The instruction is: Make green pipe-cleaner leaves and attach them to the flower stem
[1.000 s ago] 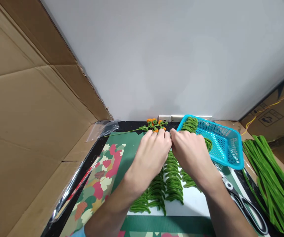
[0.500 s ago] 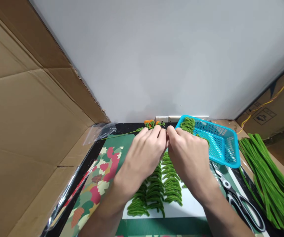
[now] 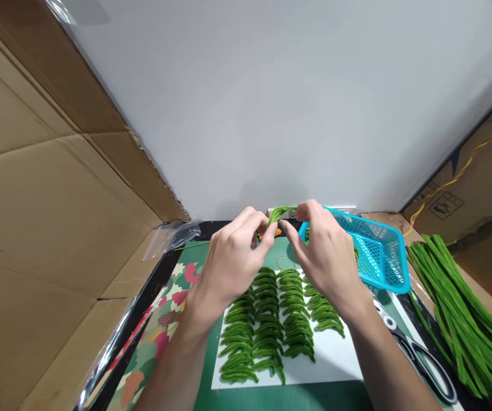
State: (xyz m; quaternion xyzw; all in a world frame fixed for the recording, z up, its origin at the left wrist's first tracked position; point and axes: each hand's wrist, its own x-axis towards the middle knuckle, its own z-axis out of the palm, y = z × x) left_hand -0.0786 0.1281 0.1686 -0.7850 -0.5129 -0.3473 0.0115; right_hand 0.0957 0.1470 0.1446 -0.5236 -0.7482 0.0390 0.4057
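Note:
Between the thumb and fingers of my left hand (image 3: 238,251) is one end of a curved green fuzzy piece (image 3: 281,212), raised above the work surface. My right hand (image 3: 323,245) is at the piece's other end, its index finger near the tip and its thumb apart below; whether it grips the tip I cannot tell. Under my hands a white sheet (image 3: 335,365) bears several columns of curved green fuzzy pieces (image 3: 267,319). Small orange and green items (image 3: 277,232) are partly hidden behind my fingers.
A blue basket (image 3: 394,268) holding some green pieces stands at the right. Black-handled scissors (image 3: 432,371) lie beside the sheet, with long green stems (image 3: 464,314) further right. Cardboard (image 3: 57,200) walls the left side; a clear plastic bag (image 3: 173,237) lies near it.
My hands have moved slightly apart and their fingers have opened out, showing the green piece between them. The view has shifted a little, and more of the columns on the sheet now shows.

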